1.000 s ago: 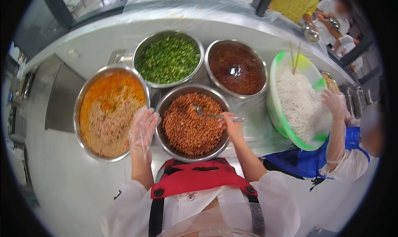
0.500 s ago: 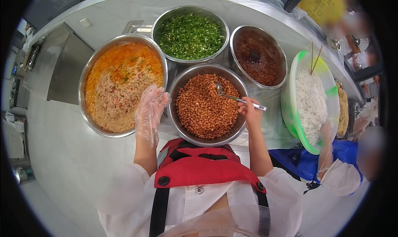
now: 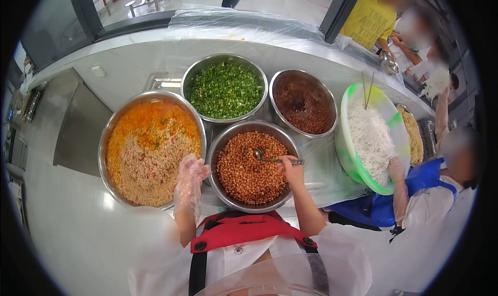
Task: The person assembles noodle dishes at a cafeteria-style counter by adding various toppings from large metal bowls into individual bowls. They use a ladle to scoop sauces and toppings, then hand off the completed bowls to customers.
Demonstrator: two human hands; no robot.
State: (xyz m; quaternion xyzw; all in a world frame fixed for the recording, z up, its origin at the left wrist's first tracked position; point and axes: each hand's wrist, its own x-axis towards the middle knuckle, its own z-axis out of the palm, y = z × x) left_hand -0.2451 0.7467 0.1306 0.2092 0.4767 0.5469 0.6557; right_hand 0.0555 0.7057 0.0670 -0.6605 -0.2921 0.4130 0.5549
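Note:
My right hand (image 3: 292,170) is bare and closed round the handle of a metal spoon (image 3: 272,160). The spoon's head rests among small round brown nuts or beans (image 3: 249,177) in a steel bowl (image 3: 213,192) in front of me. My left hand (image 3: 190,172) wears a clear plastic glove. It hovers at the near right rim of a large steel bowl (image 3: 102,156) of minced filling in orange oil, its fingers loosely bent and apart, holding nothing.
Behind stand steel bowls of chopped greens (image 3: 225,91) and dark red sauce (image 3: 303,107). To the right, a green-and-white basin (image 3: 350,158) holds white noodles and two sticks. A co-worker's gloved hand (image 3: 397,170) is at its rim. More people stand beyond the counter.
The view has tilted up, showing more of the window and people beyond. The spoon, heaped before, now sits lower in the nuts or beans. My left fingers have bent in slightly.

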